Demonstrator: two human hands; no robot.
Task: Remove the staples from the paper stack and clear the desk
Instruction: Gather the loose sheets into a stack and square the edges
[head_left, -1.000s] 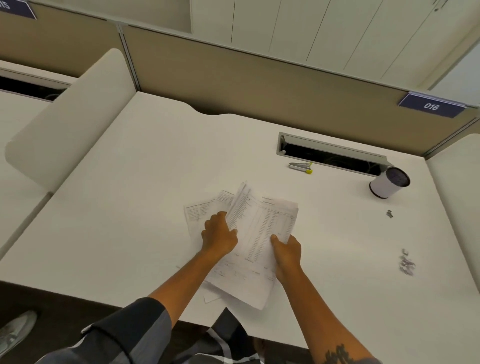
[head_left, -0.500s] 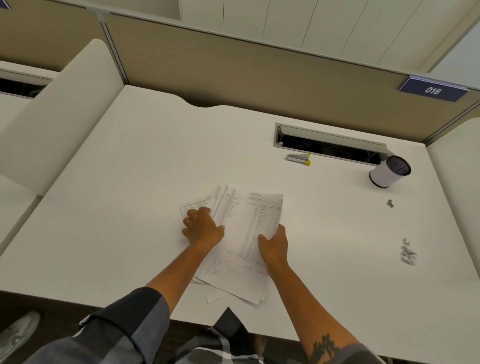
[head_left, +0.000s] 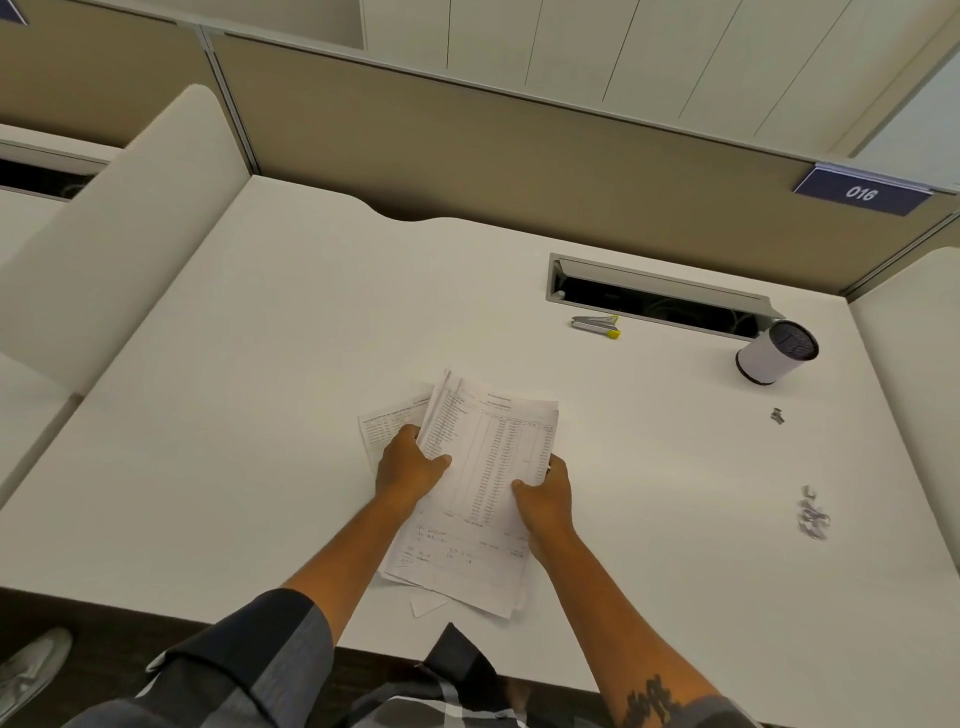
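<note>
A stack of printed paper sheets (head_left: 483, 467) lies near the front middle of the white desk (head_left: 234, 415), its sheets fanned slightly at the left. My left hand (head_left: 410, 467) grips the stack's left edge, and my right hand (head_left: 543, 493) grips its right edge. A small torn paper scrap (head_left: 427, 605) lies just below the stack. A pile of pulled staples (head_left: 813, 517) sits at the right of the desk, with another small staple bit (head_left: 777, 415) farther back. A grey staple remover with a yellow tip (head_left: 597, 325) lies by the cable slot.
A white cylindrical holder with a dark mesh top (head_left: 776, 353) stands at the back right. An open cable slot (head_left: 654, 299) runs along the back. Tan partitions with a blue "016" sign (head_left: 862, 193) close the desk behind; white dividers stand on both sides.
Both hands have drawn the fanned sheets together into a tighter stack. The left hand shifted from on top of the papers to their left edge.
</note>
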